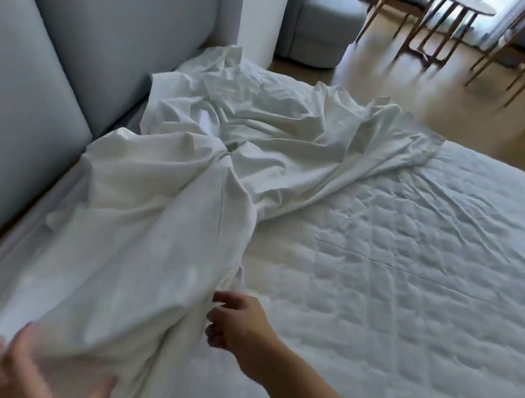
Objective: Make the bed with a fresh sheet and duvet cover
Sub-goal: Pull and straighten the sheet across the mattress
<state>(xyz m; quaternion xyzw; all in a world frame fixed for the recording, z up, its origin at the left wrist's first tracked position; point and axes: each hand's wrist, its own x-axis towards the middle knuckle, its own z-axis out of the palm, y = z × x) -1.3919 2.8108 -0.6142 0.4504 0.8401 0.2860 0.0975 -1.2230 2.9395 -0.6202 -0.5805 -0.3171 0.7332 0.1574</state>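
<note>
Right hand (234, 323) hangs just above the mattress (391, 299), fingers loosely curled and holding nothing, their tips right beside the edge of the sheet (189, 189). Left hand (31, 372), blurred, is spread wide with straight fingers over the sheet's near end, at the mattress's near left corner. The white sheet lies bunched and wrinkled along the left side of the mattress, up against the grey padded headboard (33, 102). Beyond the mattress's far edge stand a grey armchair (323, 30) and a round table (463, 5).
</note>
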